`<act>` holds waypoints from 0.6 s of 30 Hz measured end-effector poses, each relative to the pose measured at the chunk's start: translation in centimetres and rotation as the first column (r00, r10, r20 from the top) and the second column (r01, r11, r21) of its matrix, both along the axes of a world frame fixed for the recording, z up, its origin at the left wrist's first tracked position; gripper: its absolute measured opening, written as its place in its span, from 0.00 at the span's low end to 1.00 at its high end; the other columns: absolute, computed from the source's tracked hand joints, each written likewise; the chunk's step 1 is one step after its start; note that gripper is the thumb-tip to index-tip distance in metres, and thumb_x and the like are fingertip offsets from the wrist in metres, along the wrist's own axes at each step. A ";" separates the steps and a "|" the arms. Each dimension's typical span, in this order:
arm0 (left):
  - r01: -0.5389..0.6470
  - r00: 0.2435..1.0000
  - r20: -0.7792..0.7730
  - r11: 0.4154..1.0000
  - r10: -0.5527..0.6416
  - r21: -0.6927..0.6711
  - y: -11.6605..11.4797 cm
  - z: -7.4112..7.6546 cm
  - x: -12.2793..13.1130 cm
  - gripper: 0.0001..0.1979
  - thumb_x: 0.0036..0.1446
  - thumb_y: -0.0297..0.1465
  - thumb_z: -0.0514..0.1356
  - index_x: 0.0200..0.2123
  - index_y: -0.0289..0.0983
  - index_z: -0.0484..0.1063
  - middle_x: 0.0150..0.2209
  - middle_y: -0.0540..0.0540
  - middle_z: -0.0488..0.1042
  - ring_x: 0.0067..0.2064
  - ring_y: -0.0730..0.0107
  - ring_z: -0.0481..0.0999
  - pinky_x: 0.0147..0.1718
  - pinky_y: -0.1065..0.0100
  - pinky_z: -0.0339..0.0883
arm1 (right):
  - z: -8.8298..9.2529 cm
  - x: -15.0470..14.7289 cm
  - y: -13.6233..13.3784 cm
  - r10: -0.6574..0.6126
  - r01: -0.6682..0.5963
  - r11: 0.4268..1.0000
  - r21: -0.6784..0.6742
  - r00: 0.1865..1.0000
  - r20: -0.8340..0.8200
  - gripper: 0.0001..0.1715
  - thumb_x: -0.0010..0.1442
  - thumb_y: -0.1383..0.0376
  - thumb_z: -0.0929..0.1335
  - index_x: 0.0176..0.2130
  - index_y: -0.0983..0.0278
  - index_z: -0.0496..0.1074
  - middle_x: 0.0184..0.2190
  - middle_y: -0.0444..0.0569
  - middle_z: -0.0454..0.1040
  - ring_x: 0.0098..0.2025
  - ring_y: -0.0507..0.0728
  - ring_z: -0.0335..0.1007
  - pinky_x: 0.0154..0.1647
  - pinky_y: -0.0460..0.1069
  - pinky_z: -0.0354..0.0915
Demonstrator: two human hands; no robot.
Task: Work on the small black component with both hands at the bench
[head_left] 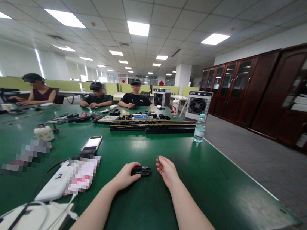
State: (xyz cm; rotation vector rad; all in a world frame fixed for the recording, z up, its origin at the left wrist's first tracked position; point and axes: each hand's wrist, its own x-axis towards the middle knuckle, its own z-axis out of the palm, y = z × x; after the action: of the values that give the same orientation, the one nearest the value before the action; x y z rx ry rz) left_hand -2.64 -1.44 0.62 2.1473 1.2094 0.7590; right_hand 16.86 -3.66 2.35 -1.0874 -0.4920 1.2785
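Observation:
A small black part with an uneven, moulded-looking shape (144, 171) lies at the table's near middle, its exact kind too small to make out. My left hand (127, 176) grips its left end between thumb and fingers. Just to the right, apart from the part, my right hand (167, 170) is raised a little with its fingertips pinched together. Something tiny and dark seems to be at those fingertips, but I cannot make it out. Both forearms reach in from the bottom edge over the green table (217, 187).
Left of my hands are a phone (93, 143), a white power bank marked 2 (53, 182), cables and a white jar (44, 132). Long black bars (168, 128) lie farther back, beside a water bottle (199, 128). Several people sit across the table.

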 end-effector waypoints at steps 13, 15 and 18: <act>-0.003 1.000 0.011 1.000 0.003 -0.004 -0.1 0.1 0.1 0.22 0.46 0.28 0.61 0.47 0.35 0.68 0.46 0.41 0.72 0.49 0.59 0.70 0.50 0.61 0.62 | 0.0 -0.5 -0.3 0.105 -0.127 0.988 0.086 0.970 0.221 0.16 0.47 0.60 0.71 0.38 0.62 0.72 0.36 0.49 0.76 0.30 0.50 0.70 0.28 0.44 0.63; -0.005 1.000 0.007 1.000 0.005 -0.001 -0.2 0.2 0.1 0.22 0.46 0.28 0.61 0.47 0.35 0.68 0.46 0.41 0.72 0.49 0.59 0.70 0.51 0.61 0.61 | -0.2 -0.7 -0.3 0.107 -0.152 0.981 0.123 0.943 0.316 0.19 0.46 0.58 0.71 0.39 0.63 0.72 0.36 0.49 0.76 0.33 0.53 0.71 0.31 0.46 0.65; -0.009 1.000 0.001 1.000 0.009 0.007 -0.2 0.2 0.1 0.21 0.46 0.28 0.61 0.47 0.35 0.68 0.46 0.41 0.72 0.49 0.59 0.70 0.51 0.61 0.61 | -0.6 -0.9 -0.1 0.089 -0.199 0.957 0.212 0.895 0.437 0.20 0.45 0.57 0.71 0.38 0.64 0.72 0.36 0.50 0.77 0.38 0.56 0.72 0.38 0.51 0.66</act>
State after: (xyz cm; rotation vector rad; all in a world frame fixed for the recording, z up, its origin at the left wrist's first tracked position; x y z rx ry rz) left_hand -2.52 -1.65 0.84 2.1479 1.2179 0.7689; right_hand 15.97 -3.76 1.79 -1.1275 -1.0562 1.0670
